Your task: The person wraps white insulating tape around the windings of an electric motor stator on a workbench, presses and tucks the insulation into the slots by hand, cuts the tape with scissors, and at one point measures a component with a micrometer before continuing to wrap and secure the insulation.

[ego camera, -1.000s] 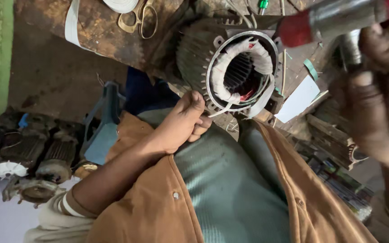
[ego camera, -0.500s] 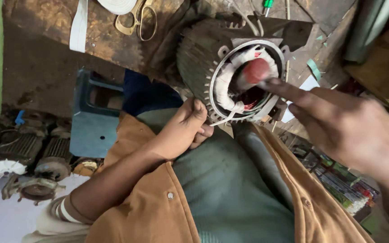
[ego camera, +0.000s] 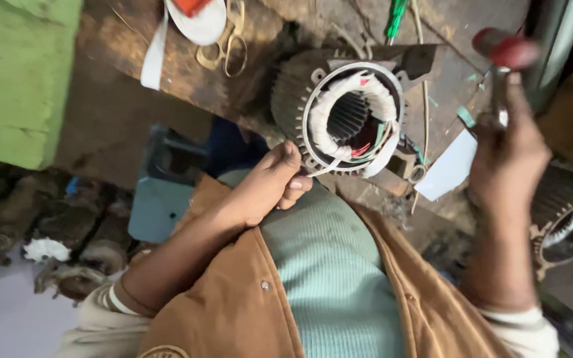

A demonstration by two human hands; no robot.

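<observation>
motor stator (ego camera: 353, 119), left hand (ego camera: 270, 185) touching below

Finned motor stator (ego camera: 339, 113) on its side, red-handled tool (ego camera: 502, 56) raised

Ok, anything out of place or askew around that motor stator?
The stator lies on its side at the bench edge, a loose white tape end trailing from its windings by the left hand. The right hand holds a red-handled tool. Nothing looks spilled.
</observation>
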